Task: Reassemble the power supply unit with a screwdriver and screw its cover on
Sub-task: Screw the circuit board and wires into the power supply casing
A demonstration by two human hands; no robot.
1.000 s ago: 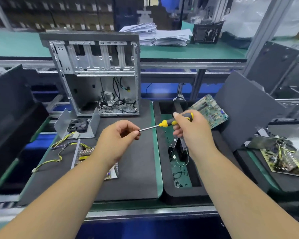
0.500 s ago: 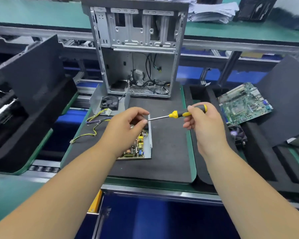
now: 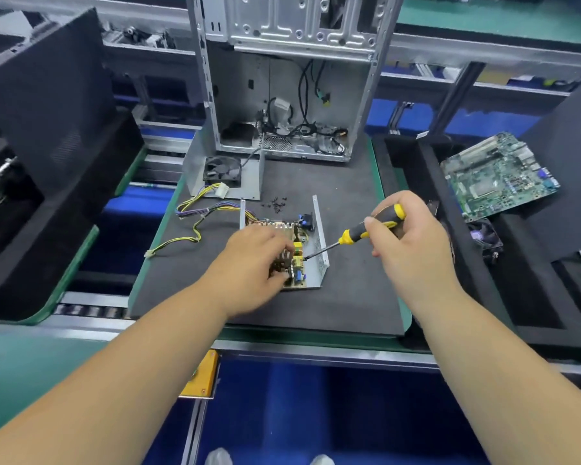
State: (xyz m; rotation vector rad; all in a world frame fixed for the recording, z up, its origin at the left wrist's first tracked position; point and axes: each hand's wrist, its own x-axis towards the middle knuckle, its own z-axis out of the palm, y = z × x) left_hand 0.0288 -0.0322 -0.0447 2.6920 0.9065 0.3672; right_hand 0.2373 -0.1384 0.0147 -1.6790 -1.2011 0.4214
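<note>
The counter (image 3: 21,360), surfaced in green, carried a dark foam mat (image 3: 346,297) at centre frame. An open computer case (image 3: 292,78) of bare metal stood upright at the 12 o'clock edge of the mat, with loose black cables lying on its floor. A black foam tray (image 3: 450,203) sat at 3 o'clock of the mat, and a green motherboard (image 3: 498,176) rested tilted across it. The power supply cover (image 3: 222,172), a folded metal panel carrying a black fan, stood at 11 o'clock of the mat centre, just beside the case. The power supply unit (image 3: 311,260) lay open on the middle of the mat, its metal base and perforated side wall exposed and its circuit board facing upward. A harness of yellow and dark wires (image 3: 195,226) ran from the unit toward 9 o'clock and over the mat edge. The left hand (image 3: 252,263) rested on the circuit board, its fingers curled down onto the components; whether they gripped any part could not be determined. The right hand (image 3: 410,236) was positioned at 3 o'clock of the unit, its fingers clenched around the black and yellow handle of the screwdriver (image 3: 359,233). The screwdriver shaft sloped down toward 8 o'clock, and its tip met the circuit board just beside the left fingertips. A small cluster of black screws (image 3: 277,203) lay loose on the mat at 12 o'clock of the unit, between it and the cover.
</note>
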